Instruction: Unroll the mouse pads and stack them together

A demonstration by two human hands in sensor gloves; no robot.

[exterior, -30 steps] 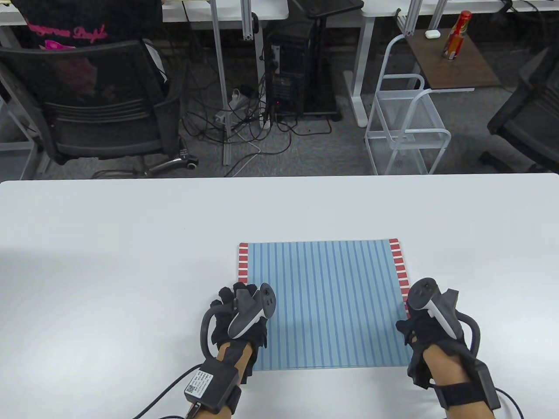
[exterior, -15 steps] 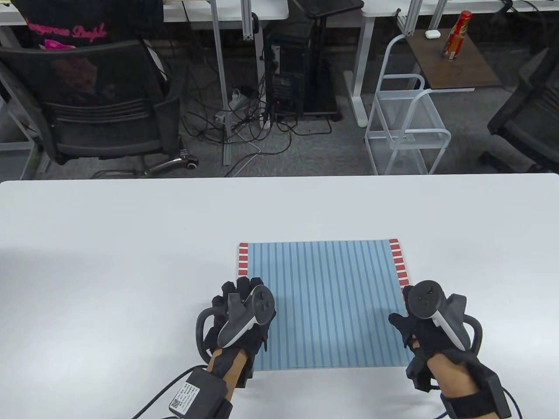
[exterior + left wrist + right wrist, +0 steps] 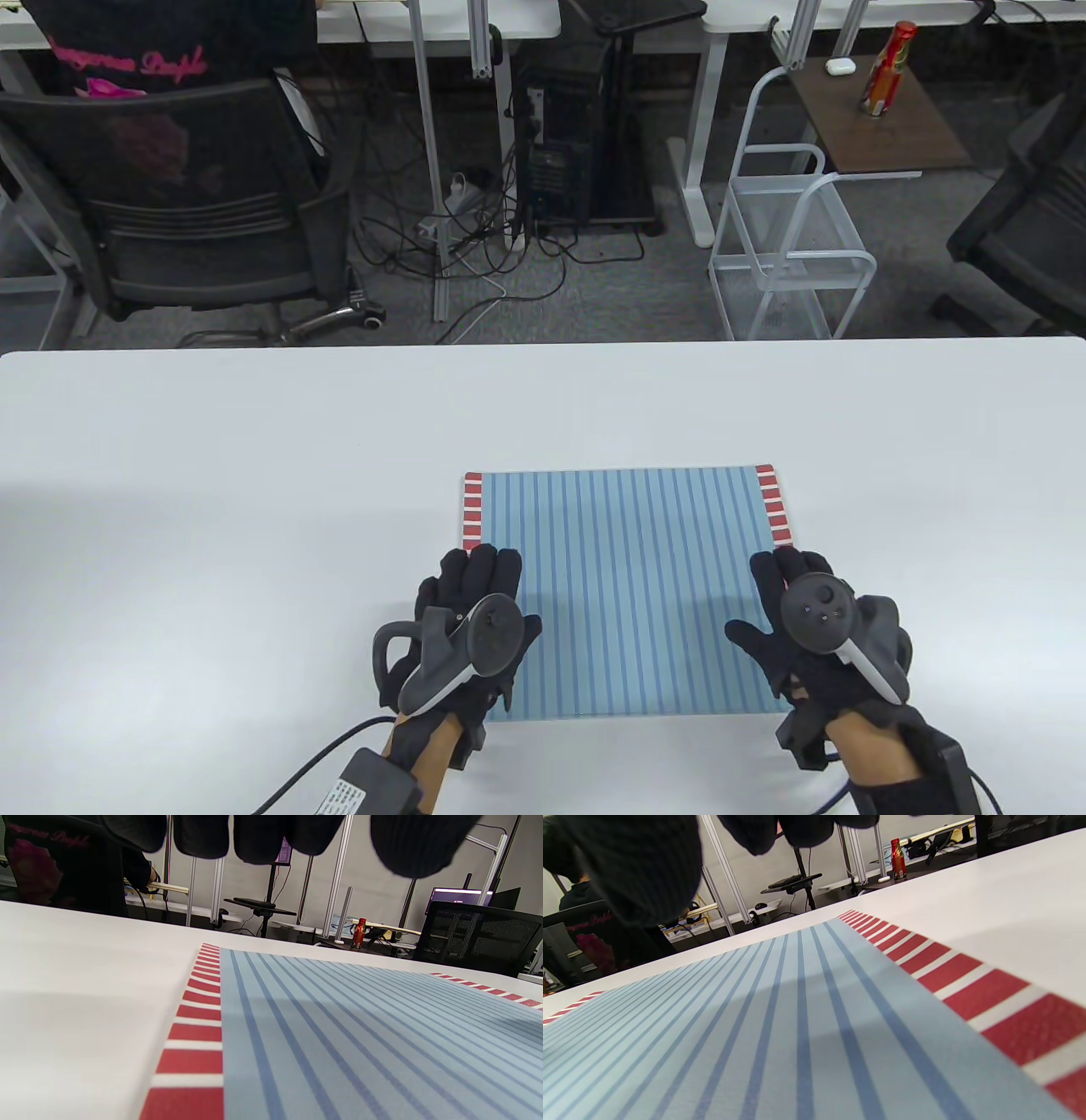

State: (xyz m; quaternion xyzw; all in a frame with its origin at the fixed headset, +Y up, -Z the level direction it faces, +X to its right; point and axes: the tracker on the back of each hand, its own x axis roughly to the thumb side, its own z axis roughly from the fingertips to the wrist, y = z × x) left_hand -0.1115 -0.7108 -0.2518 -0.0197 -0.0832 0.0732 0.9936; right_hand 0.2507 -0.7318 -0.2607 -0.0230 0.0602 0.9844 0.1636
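On the white table (image 3: pixel 254 509), in the table view, the flat blue-striped mouse pad with red-and-white side bands (image 3: pixel 628 586) lies near the front edge. The left hand (image 3: pixel 462 632) rests spread on the pad's left edge, the right hand (image 3: pixel 806 637) on its right edge, fingers extended, gripping nothing. The pad looks thin, light and floppy; pinching an edge or corner seems best. Both wrist views show fingertips (image 3: pixel 258 836) hanging above the pad, not curled around it
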